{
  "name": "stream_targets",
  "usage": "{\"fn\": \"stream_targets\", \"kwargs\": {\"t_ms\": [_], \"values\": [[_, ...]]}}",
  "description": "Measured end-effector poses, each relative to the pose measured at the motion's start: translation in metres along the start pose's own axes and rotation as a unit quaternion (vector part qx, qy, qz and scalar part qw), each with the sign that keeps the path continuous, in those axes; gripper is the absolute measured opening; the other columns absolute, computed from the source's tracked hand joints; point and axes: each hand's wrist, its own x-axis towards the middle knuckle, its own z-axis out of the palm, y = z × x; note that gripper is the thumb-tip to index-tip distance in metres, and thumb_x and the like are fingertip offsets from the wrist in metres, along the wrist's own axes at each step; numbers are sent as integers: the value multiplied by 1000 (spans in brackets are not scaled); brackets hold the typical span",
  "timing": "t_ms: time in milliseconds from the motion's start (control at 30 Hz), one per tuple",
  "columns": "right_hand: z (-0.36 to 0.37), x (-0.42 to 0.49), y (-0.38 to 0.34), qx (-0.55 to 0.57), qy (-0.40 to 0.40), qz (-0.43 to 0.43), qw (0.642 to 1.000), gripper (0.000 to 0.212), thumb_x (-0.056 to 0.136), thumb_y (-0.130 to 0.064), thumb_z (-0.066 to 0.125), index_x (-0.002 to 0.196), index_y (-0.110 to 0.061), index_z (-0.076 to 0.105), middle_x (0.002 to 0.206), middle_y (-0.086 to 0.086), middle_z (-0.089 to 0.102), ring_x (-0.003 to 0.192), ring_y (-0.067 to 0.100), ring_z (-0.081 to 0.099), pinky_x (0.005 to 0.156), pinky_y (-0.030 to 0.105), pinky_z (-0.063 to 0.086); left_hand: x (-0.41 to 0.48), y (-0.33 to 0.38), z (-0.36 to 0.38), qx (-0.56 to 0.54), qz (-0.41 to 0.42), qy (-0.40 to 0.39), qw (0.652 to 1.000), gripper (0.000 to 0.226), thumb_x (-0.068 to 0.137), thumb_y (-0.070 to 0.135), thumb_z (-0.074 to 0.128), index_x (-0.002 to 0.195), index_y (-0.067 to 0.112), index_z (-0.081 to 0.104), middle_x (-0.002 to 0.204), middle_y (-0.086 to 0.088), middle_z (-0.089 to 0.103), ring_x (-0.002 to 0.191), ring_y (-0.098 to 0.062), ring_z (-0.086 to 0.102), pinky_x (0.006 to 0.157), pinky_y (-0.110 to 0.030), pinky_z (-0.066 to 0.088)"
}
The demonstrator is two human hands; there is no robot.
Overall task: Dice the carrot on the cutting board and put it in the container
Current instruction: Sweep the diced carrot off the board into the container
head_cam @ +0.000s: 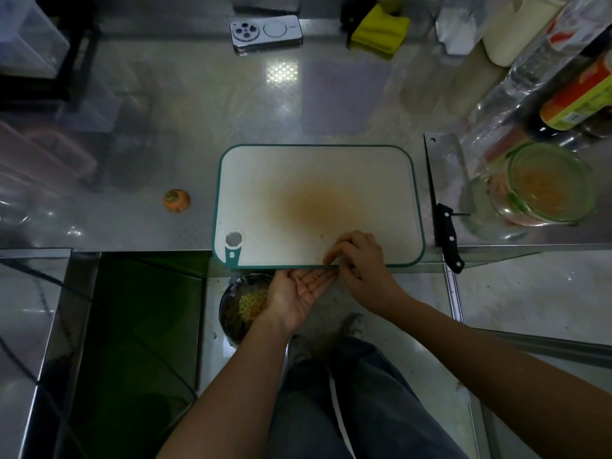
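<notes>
One white, green-rimmed cutting board (pixel 318 180) is seen at the centre of the frame on a steel bench (pixel 198 111), its middle stained orange and its near edge overhanging the bench front. Two bare hands are shown at that near edge, touching each other. The left hand (pixel 298 293) is held palm up and flat-fingered just below the board's rim, and a few small orange carrot bits (pixel 316 277) are cupped in it. The right hand (pixel 361 256) is laid on the board with its fingers bent and their tips at the rim; whether anything is pinched between them cannot be told. One stray orange speck (pixel 322 236) is left on the board just above that hand.

One glass container (pixel 496 200) with a green rim is placed at the right of the frame, well apart from the board, and diced carrot (pixel 539 190) is seen inside it. One black-handled cleaver (pixel 442 200) is laid flat between board and container. One cut carrot top (pixel 177 200) is left on the bench near the board's left side.

At the top of the frame, one phone (pixel 266 34) and one yellow cloth (pixel 381 29) are seen. One round bin (pixel 238 303) holding scraps is set on the floor below the left hand.
</notes>
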Motion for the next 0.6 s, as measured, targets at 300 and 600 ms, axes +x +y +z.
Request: {"fn": "stream_targets", "kwargs": {"t_ms": [300,600], "values": [[2,1,-1,-43,-27,-28,998,30,81,-15,40,93,-21,66,103,0,51,103,17,41,80,32,27,1,0,2,15,1,12,1000,52,104,32,20,114,-8,51,98,-25,63,92,-34,62,79,-43,48],[-5,17,0,-89,-7,-22,996,45,77,-21,37,109,-17,68,106,9,54,103,23,41,78,31,25,-2,1,5,2,5,0,1000,49,103,32,28,103,-7,58,99,-24,64,92,-34,62,86,-45,46]]}}
